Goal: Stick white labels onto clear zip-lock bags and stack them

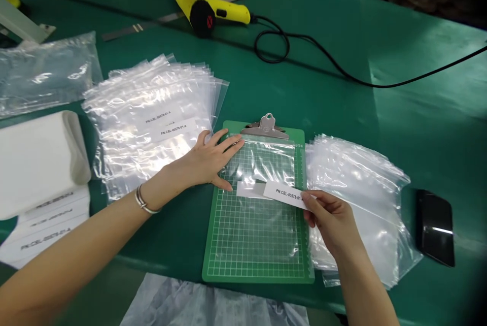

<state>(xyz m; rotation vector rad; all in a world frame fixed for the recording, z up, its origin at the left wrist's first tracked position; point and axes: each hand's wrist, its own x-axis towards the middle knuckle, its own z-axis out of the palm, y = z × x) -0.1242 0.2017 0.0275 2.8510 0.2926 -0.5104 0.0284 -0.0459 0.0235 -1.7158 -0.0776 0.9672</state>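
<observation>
**Label Pinched in Right Grip [331, 224]; Left Grip [207, 159] Flat on Zip Bag**

Right grip: narrow, thumb and fingers pinching the right end of a white printed label [285, 195] marked "PN:CBL-00578-01-A". Left end of the label: projecting from the grip over a clear zip bag [262, 163] on a green gridded clipboard [258, 260]. Contact between label and bag: impossible to confirm from this view.

Left grip: wide, fingers spread, palm down on the upper left of the same bag. Around the wrist, thin metal bangles [143, 201].

Between the two grips: a pale strip [249, 190] on the bag, just beside the label's left end. Above both grips: the steel clip [266, 128] of the clipboard.

Left of the left grip: a stack of clear zip bags [152, 112] with matching part-number labels, then a white foam block [38, 163] and printed label sheets [49, 224]. Right of the right grip: a second stack of zip bags [353, 199], then a black smartphone [435, 227]. Far side of the green tabletop [380, 26], well above both grips: a yellow hot-air gun [201, 6] with a black cord [272, 44].
</observation>
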